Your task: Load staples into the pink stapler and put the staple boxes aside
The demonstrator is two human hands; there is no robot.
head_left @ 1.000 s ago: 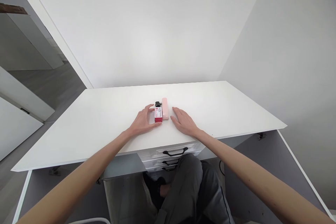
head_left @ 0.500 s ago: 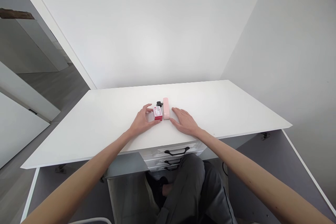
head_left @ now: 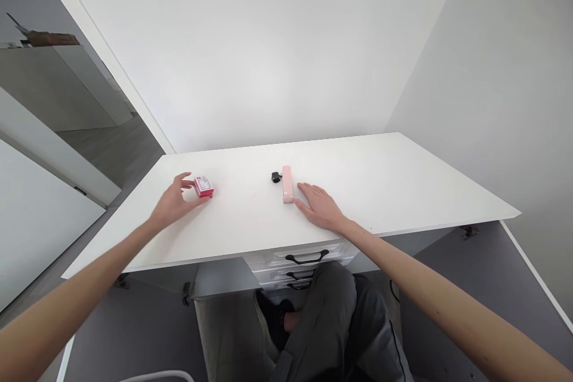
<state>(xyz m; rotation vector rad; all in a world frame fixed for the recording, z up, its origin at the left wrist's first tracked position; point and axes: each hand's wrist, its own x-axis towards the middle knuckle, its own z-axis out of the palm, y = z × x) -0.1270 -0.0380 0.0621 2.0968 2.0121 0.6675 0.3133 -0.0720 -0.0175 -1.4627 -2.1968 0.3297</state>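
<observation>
A white wall (head_left: 277,59) fills most of what I see, with grey floor (head_left: 129,146) showing through the gap at far left. Against it stands my broad white desk (head_left: 380,191), its bare top running wide to both sides. Below its front edge I see my grey trousers (head_left: 333,316), white drawers (head_left: 268,259) with black handles (head_left: 307,258), and one dark shoe (head_left: 271,319).

My right hand (head_left: 320,209) lies flat on the desktop, grasping nothing, fingers straight and close together; its thumb tip is just beside the near end of a long pink object (head_left: 287,184), though I cannot tell if they touch. My left hand (head_left: 176,198) is out on the left part of the desk, fingers half curled and parted from the thumb by a small red-and-white box (head_left: 203,186), which I grip between them. I cannot tell whether the box rests on the desk. The smallest thing, a black piece (head_left: 276,177), sits at the pink object's left side, toward its far end.
</observation>
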